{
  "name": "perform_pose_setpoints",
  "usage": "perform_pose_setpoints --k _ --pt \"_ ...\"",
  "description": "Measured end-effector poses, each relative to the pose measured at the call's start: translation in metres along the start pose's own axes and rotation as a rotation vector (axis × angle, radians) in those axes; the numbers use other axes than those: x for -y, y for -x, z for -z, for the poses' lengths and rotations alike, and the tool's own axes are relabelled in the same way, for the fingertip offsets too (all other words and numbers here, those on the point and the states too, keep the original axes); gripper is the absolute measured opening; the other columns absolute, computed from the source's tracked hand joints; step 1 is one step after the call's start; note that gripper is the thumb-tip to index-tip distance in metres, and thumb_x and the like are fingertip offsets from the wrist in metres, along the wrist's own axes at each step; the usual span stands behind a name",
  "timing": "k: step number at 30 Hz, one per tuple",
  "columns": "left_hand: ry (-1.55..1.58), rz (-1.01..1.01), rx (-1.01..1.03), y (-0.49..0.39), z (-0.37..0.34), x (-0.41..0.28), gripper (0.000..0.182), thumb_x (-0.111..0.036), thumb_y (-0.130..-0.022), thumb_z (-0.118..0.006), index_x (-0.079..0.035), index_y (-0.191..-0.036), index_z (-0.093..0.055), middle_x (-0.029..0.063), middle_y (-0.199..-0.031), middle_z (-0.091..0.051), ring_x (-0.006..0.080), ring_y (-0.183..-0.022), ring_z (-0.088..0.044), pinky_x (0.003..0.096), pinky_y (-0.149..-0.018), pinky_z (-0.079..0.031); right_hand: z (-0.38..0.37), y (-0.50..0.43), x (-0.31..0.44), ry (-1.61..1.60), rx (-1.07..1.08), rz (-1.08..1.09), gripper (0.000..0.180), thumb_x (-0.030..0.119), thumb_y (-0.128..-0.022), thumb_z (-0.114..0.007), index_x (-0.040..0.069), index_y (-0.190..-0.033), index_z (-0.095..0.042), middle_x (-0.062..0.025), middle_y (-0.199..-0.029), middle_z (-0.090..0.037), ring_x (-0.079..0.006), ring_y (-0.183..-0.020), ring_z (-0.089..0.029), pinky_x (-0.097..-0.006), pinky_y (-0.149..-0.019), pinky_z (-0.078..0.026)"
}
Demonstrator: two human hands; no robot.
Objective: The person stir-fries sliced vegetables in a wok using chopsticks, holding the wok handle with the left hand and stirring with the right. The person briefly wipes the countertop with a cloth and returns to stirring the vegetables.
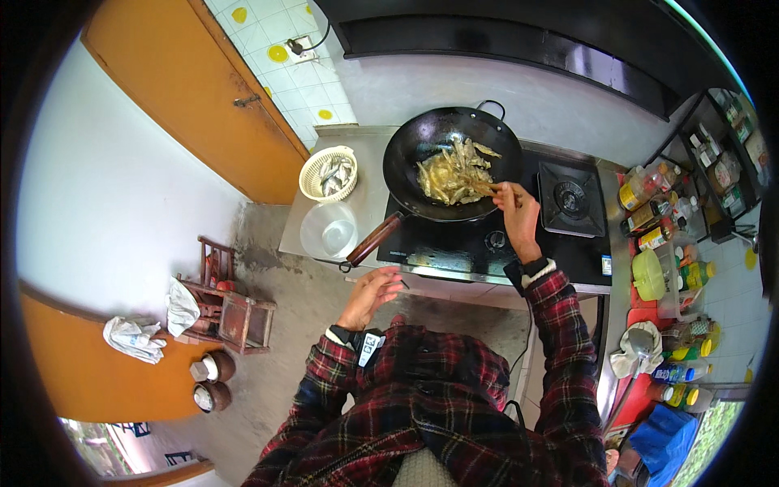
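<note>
A black wok (408,146) with a wooden handle (375,238) sits on the left side of the gas stove. Small fried fish (453,170) lie heaped in it. My right hand (518,213) is at the wok's right front rim, closed on wooden chopsticks (482,186) whose tips reach into the fish. My left hand (372,295) hovers in front of the counter edge, below the wok handle, fingers curled; a small dark thing shows at its fingertips, too small to name. Left of the wok, a cream plastic basket (309,180) holds small raw fish (336,173). Nearer me stands a translucent plastic bowl (311,230).
The right burner (571,198) carries no pan. Bottles (639,190), a green plastic container (648,275) and a metal ladle (640,342) crowd the right counter. A range hood (487,45) overhangs the stove. Wooden chairs (246,322) stand behind at the left.
</note>
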State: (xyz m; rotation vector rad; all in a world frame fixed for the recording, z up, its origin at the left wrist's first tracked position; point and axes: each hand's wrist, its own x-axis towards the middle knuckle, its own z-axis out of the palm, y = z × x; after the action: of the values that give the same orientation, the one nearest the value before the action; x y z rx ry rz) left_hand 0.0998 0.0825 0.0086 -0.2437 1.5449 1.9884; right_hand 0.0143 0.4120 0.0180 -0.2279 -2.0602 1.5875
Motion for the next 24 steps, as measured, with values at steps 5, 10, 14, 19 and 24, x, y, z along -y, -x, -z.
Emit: perform_pose_setpoints --k 5,10,14,19,24 --pt "0.019 0.079 0.223 -0.021 -0.051 -0.008 0.047 -0.038 -0.098 -0.043 -0.001 -0.127 -0.049 0.0093 -0.119 -0.059 0.0150 -0.102 -0.058 0.0280 -0.087 -0.046 0.002 0.057 0.035 -0.148 -0.082 0.137 0.018 0.010 -0.093 -0.054 -0.003 -0.096 -0.066 -0.0112 -0.080 -0.067 -0.0155 -0.071 -0.064 -0.0255 -0.063 -0.050" --pt "0.268 0.045 0.372 -0.028 -0.098 0.001 0.055 -0.046 -0.098 -0.036 0.000 -0.123 -0.051 0.0100 -0.118 -0.059 0.0169 -0.104 -0.058 0.0312 -0.090 -0.046 -0.010 0.151 0.065 0.032 0.090 0.362 0.014 0.002 -0.085 -0.059 -0.001 -0.097 -0.066 -0.0137 -0.091 -0.064 -0.0231 -0.086 -0.063 -0.0323 -0.075 -0.050" --pt "0.293 -0.109 0.258 -0.021 -0.104 0.017 0.041 -0.034 -0.099 -0.039 0.000 -0.110 -0.058 0.0142 -0.115 -0.060 0.0224 -0.106 -0.056 0.0346 -0.096 -0.043 -0.021 0.183 0.062 0.011 0.150 0.407 0.031 0.003 -0.077 -0.070 0.002 -0.108 -0.063 -0.0128 -0.104 -0.061 -0.0254 -0.093 -0.062 -0.0334 -0.080 -0.051" --pt "0.392 -0.211 -0.058 -0.010 -0.074 0.013 0.026 -0.028 -0.098 -0.041 -0.007 -0.090 -0.054 0.0175 -0.117 -0.059 0.0236 -0.101 -0.059 0.0388 -0.092 -0.047 -0.001 0.172 -0.004 0.211 0.345 0.164 0.037 0.008 -0.079 -0.068 0.007 -0.116 -0.059 -0.0144 -0.095 -0.063 -0.0252 -0.077 -0.065 -0.0346 -0.064 -0.053" --pt "0.422 -0.223 -0.171 0.025 -0.036 0.017 0.022 -0.027 -0.097 -0.045 -0.008 -0.091 -0.053 0.0147 -0.103 -0.064 0.0151 -0.069 -0.056 0.0297 -0.069 -0.048 0.044 0.182 -0.094 0.065 0.098 -0.350 0.014 0.007 -0.084 -0.061 0.000 -0.095 -0.066 -0.0119 -0.070 -0.067 -0.0143 -0.057 -0.064 -0.0284 -0.053 -0.051"
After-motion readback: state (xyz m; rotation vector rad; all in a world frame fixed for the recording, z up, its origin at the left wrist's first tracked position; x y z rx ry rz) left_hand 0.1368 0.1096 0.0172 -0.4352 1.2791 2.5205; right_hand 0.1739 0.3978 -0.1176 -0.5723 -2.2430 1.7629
